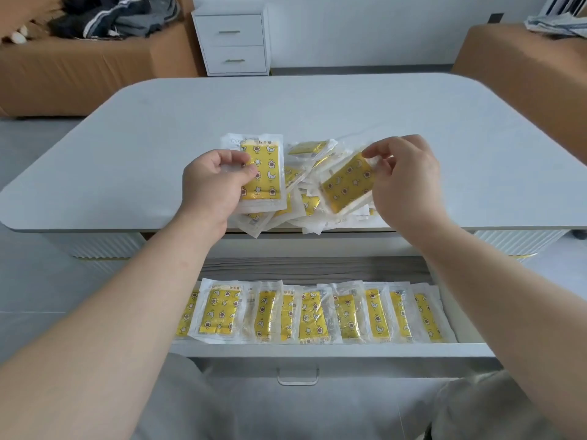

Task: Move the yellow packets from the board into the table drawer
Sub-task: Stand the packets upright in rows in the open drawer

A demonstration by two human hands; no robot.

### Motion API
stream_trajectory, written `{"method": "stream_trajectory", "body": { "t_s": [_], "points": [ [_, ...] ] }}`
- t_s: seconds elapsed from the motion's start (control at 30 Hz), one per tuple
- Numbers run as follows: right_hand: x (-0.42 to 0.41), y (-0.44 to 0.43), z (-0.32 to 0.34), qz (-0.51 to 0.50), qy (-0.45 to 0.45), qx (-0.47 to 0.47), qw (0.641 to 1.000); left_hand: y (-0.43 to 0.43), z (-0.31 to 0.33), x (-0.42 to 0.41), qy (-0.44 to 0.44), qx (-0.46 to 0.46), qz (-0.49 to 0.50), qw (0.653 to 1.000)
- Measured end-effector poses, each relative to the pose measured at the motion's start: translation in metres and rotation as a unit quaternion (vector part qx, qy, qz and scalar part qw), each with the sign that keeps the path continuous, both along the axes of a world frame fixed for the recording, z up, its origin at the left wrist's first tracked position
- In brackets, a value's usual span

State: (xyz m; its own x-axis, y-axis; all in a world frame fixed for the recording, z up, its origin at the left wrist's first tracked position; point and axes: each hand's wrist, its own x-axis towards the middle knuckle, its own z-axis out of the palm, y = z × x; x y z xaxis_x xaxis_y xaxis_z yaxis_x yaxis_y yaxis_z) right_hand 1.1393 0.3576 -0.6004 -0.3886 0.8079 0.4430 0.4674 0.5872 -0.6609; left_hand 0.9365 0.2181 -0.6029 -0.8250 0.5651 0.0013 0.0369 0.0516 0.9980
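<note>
Drawer point(317, 350): row of yellow star-print packets point(313, 315), clear wrap; pile point(305, 201) on bench point(286, 106). L fingers point(244, 174) grip upright packet point(265, 168), R fingers point(378, 152) pinch tilted packet point(347, 182).

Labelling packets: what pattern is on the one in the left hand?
Yellow packet, printed with white stars, moons and flowers, in clear wrap; head view.

Left hand point(211, 182) gripping one yellow packet point(263, 171), right hand point(403, 176) pinching another point(346, 184) above the table's point(317, 106) pile point(305, 198), more lining the drawer point(333, 350) below the table
</note>
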Motion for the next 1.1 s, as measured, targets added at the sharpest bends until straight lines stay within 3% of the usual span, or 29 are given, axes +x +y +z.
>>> {"method": "stream_trajectory", "body": {
  "t_s": [0.23,0.37,0.5,0.73,0.9,1.1],
  "points": [
    [0.018,-0.01,0.01,0.024,-0.006,-0.009,1.0,-0.019,0.009,0.017,-0.011,-0.03,-0.073,0.997],
    [0.023,-0.023,0.015,0.077,-0.058,-0.058,0.994,-0.028,0.014,0.023,-0.046,-0.069,-0.139,0.987],
    [0.022,-0.036,0.013,0.152,-0.117,-0.092,0.977,-0.039,0.013,0.025,-0.056,-0.166,-0.253,0.952],
    [0.018,-0.055,-0.004,0.221,-0.176,-0.116,0.952,-0.051,-0.004,0.022,-0.068,-0.322,-0.322,0.888],
    [0.015,-0.061,-0.02,0.273,-0.224,-0.071,0.933,-0.056,-0.038,0.006,-0.055,-0.424,-0.256,0.867],
    [0.012,-0.063,-0.03,0.281,-0.254,-0.087,0.921,-0.06,-0.083,-0.004,-0.066,-0.505,-0.165,0.845]
  ]
}}
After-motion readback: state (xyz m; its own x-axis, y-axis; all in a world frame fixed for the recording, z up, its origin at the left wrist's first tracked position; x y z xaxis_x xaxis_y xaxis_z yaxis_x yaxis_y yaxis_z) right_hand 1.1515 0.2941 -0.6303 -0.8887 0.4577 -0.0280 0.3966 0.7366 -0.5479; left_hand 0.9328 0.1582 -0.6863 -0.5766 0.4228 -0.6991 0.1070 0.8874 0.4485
